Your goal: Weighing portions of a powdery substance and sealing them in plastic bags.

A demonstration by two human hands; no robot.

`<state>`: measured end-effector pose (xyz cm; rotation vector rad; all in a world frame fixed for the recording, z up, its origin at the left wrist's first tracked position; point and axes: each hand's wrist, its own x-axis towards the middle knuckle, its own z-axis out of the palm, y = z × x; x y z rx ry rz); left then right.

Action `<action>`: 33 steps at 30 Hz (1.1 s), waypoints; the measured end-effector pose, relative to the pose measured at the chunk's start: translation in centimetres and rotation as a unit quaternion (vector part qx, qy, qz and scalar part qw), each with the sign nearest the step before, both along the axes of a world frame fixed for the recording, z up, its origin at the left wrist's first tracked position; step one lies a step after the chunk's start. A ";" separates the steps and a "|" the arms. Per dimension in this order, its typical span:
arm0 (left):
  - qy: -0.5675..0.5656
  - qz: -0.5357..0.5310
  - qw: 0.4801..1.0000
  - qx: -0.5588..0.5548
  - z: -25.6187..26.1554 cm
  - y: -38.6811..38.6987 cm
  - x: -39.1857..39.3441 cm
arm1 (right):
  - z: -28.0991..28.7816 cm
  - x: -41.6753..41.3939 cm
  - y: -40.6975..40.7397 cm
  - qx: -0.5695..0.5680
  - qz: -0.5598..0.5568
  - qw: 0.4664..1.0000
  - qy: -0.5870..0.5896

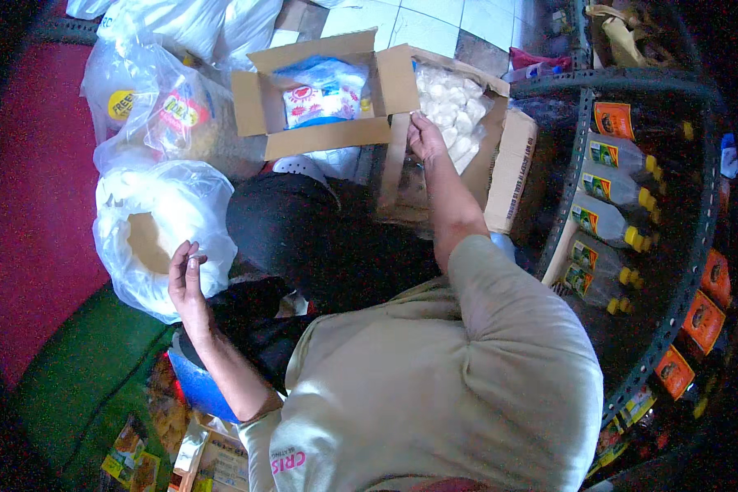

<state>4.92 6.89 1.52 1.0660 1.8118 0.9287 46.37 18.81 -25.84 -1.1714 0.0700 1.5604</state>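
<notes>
My left hand (187,277) is raised over the near edge of a white plastic bag (203,197). Its thumb and fingers are bent close together; whether something small sits between them is unclear. Inside the bag's open mouth is a tan, fine-looking content (149,242). My right hand (427,138) reaches forward with curled fingers, at the corner of a flap of an open cardboard box (326,141). Its grip there is hard to make out. Printed plastic packets (321,101) lie in that box. Beside it, a larger carton (495,135) holds a clear bag of small white bundles (455,107).
A clear bag (184,117) with printed packs stands behind the white bag, near large white sacks (215,27). On my right, a metal shelf rack (566,172) carries several yellow-capped bottles (606,218). A blue object (203,381) is under my left forearm.
</notes>
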 end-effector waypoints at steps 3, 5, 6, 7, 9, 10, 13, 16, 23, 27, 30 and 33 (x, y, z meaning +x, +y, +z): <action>0.002 0.016 1.000 0.006 0.2 0.2 -0.2 | -0.4 0.8 0.1 -0.019 -0.046 0.999 0.008; -0.007 0.023 1.000 0.013 0.2 0.3 -0.3 | -2.4 2.2 -0.1 -0.002 -0.011 1.000 0.005; -0.009 0.020 1.000 0.014 0.1 0.4 -0.3 | -3.5 2.9 -0.1 -0.019 0.052 0.997 -0.061; -0.011 0.017 1.000 0.016 -0.1 0.3 -0.5 | -3.7 2.6 0.2 -0.036 0.119 0.985 -0.122; -0.014 0.014 1.000 0.019 -0.4 0.2 -0.6 | -3.9 2.8 0.1 -0.035 0.147 0.980 -0.131; -0.004 0.000 1.000 0.015 -0.4 0.1 -0.5 | -3.6 2.5 0.1 -0.035 0.177 0.974 -0.140; 0.005 -0.014 1.000 0.015 -0.5 0.1 -0.5 | -3.3 1.3 0.0 0.008 0.086 0.994 -0.074; -0.005 -0.017 1.000 0.020 -0.6 0.3 -0.7 | -3.3 3.1 -1.3 0.044 0.064 0.997 -0.016; 0.031 0.059 0.996 0.067 1.9 1.1 -3.0 | 5.4 3.6 -2.3 0.025 0.045 0.960 -0.275; -0.042 0.164 0.968 0.184 2.4 2.7 -6.3 | 13.8 0.6 0.7 0.139 0.058 0.941 -0.304; 0.068 0.190 0.968 0.149 2.3 4.1 -7.8 | 22.5 -7.1 3.3 0.244 0.119 0.921 -0.278; 0.025 0.225 0.957 0.181 -0.9 2.8 -10.5 | 28.4 -18.4 3.4 0.362 0.275 0.860 -0.230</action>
